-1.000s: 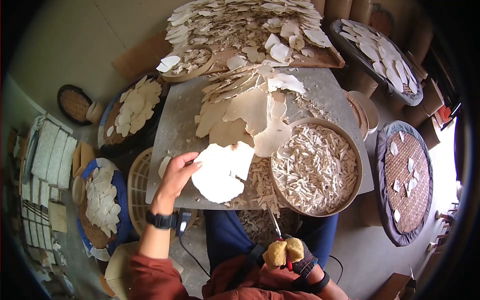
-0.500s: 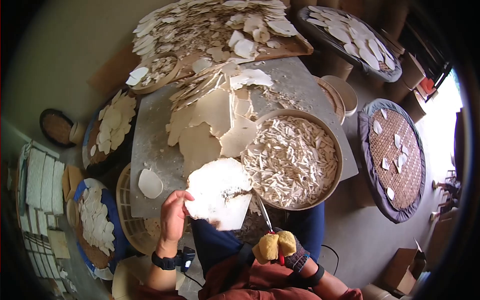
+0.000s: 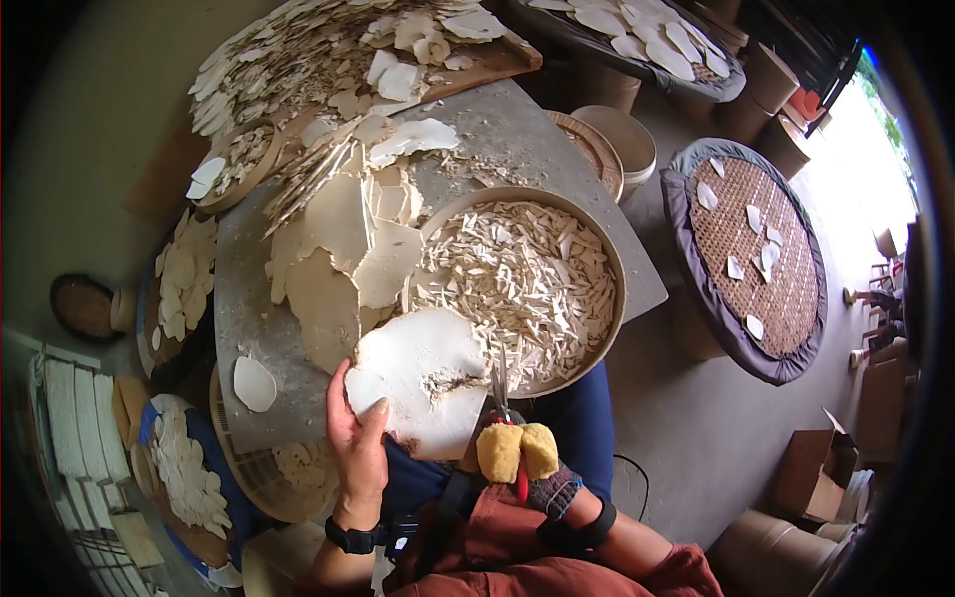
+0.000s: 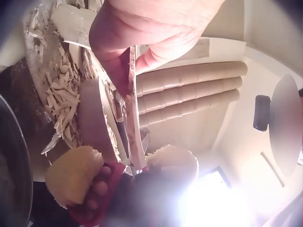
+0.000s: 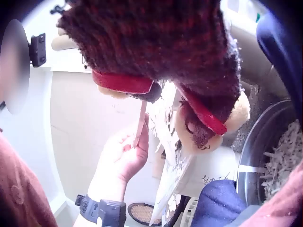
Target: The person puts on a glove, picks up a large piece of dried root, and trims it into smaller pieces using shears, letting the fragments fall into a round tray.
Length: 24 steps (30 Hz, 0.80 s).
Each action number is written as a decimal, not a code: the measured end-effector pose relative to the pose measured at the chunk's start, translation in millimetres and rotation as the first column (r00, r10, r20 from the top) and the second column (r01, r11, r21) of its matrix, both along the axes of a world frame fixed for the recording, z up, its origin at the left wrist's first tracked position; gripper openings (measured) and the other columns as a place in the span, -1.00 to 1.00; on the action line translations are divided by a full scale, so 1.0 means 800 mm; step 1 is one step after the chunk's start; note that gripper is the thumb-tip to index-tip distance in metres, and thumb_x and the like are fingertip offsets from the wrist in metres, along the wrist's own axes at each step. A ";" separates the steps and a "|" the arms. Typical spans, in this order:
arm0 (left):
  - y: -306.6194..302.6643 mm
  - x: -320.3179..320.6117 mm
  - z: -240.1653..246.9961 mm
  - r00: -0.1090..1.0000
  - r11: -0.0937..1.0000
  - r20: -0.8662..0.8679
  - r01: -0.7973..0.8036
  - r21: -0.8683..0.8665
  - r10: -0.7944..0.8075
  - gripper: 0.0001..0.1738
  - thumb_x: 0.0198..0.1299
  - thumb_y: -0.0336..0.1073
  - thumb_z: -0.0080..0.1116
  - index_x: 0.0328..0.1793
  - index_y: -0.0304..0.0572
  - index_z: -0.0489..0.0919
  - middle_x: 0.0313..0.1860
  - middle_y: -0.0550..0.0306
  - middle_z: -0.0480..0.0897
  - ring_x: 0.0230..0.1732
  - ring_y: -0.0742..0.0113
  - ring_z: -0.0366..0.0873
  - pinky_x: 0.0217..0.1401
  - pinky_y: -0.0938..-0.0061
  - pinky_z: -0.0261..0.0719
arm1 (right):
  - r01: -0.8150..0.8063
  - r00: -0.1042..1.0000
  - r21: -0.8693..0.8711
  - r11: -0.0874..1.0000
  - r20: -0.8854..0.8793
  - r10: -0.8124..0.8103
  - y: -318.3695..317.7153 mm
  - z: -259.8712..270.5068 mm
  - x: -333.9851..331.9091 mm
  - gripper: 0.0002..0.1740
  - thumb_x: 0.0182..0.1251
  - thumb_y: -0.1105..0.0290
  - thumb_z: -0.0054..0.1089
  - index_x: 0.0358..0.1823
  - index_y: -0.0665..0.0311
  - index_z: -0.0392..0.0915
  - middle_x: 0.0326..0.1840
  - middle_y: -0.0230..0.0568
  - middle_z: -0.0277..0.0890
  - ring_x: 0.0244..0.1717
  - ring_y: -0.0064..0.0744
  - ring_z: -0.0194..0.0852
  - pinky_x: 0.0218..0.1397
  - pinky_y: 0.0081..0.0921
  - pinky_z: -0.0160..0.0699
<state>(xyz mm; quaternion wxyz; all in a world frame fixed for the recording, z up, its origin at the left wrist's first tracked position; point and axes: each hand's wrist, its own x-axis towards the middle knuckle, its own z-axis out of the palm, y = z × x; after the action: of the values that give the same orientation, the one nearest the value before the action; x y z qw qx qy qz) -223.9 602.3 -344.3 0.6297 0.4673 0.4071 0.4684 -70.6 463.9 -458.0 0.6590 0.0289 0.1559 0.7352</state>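
My bare left hand (image 3: 360, 453) pinches a thin, flat white slab (image 3: 423, 368) at its left edge, thumb on top. The slab has a ragged outline, a rough dark slit and a brown lower corner. In the left wrist view the same slab (image 4: 132, 109) appears edge-on between thumb and fingers. My right hand (image 3: 555, 490), in a dark knitted glove, grips red-handled scissors (image 3: 500, 383) wrapped with yellow sponge pads (image 3: 499, 453). The scissor blades point up beside the slab's right edge. Behind the slab, a round tray (image 3: 619, 313) is filled with white strips.
A stack of beige slabs (image 3: 333, 219) lies on the grey table (image 3: 537, 129), with a larger heap (image 3: 308, 60) behind. One small white piece (image 3: 255, 384) rests at the table's left. A woven tray (image 3: 741, 289) stands right. Below sits a metal bowl (image 5: 242, 156) with scraps.
The left hand has brought the white slab down and towards the scissors, its thumb now on top. The scissors have turned more upright beside the slab. The head view has swung right.
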 end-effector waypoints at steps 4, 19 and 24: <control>-0.010 0.006 -0.004 0.999 0.998 -0.010 0.043 -0.048 -0.043 -0.29 0.17 -0.58 0.04 0.45 -0.34 0.07 0.34 -0.08 0.30 0.30 0.26 0.31 0.38 0.37 0.24 | -0.053 0.997 -0.022 0.998 -0.063 0.052 0.003 0.014 0.014 -0.70 0.48 0.25 -0.14 -0.02 0.34 0.41 -0.10 -0.12 0.53 -0.01 -0.17 0.52 0.15 -0.19 0.50; 0.000 -0.044 0.007 0.973 0.996 -0.216 -0.072 0.043 0.079 -0.27 0.09 -0.57 0.17 0.40 -0.23 0.16 0.24 0.02 0.34 0.22 0.31 0.34 0.29 0.42 0.35 | -0.218 0.947 0.084 0.972 0.259 0.190 0.024 -0.007 -0.031 -0.68 0.37 0.45 -0.05 0.14 0.31 0.37 0.10 -0.11 0.47 0.10 -0.25 0.48 0.23 -0.37 0.44; 0.009 -0.080 -0.001 0.979 0.993 -0.185 -0.094 -0.068 0.080 -0.27 0.05 -0.60 0.18 0.38 -0.23 0.18 0.25 0.00 0.35 0.24 0.28 0.33 0.30 0.39 0.32 | -0.361 0.203 -0.055 0.931 0.970 0.136 0.024 0.018 -0.048 -0.70 0.37 0.37 0.00 0.08 0.30 0.42 0.09 -0.12 0.48 0.13 -0.24 0.47 0.27 -0.30 0.41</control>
<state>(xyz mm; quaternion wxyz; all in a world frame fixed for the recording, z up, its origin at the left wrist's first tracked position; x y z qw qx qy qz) -287.6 609.6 -345.1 0.5861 0.4657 0.5006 0.4348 -108.6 483.2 -443.4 0.4812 -0.3908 -0.3454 0.7046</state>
